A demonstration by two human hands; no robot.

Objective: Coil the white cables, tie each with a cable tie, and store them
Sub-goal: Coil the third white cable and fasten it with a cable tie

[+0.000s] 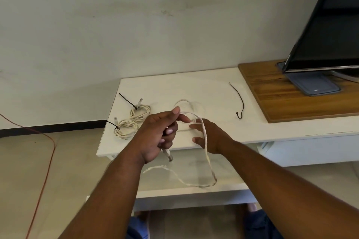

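- Left hand (159,134) pinches the white cable (206,153) mid-frame, plug dangling.
- Right hand (208,135), fingers spread open, guides the loop.
- Best now: even loops, steady tension, no twists.

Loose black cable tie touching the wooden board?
Apart. Head view shows bare white tabletop between the loose cable tie and the wooden board edge.
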